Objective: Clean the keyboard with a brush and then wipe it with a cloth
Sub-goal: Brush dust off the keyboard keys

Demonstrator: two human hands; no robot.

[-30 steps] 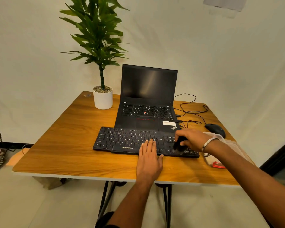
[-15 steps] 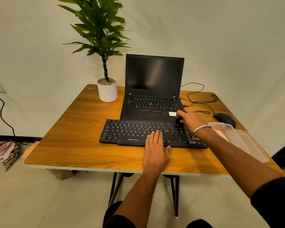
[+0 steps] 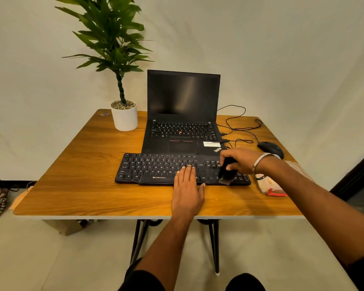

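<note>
On the bench (image 3: pixel 76 171), the right hand (image 3: pixel 239 161) gripped a brush (image 3: pixel 226 172) over the keyboard's (image 3: pixel 156 166) right end; the left hand (image 3: pixel 187 185) lay flat, steadying. Wiping apparently remained.

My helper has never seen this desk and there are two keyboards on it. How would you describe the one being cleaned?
On the wooden table, find the open black laptop beside the potted plant. The keyboard lies flat directly in front of it, nearest the person. Unlike the laptop's built-in keys, it is a separate, wider black board with white lettering on its front edge, and both hands rest on it.
</note>
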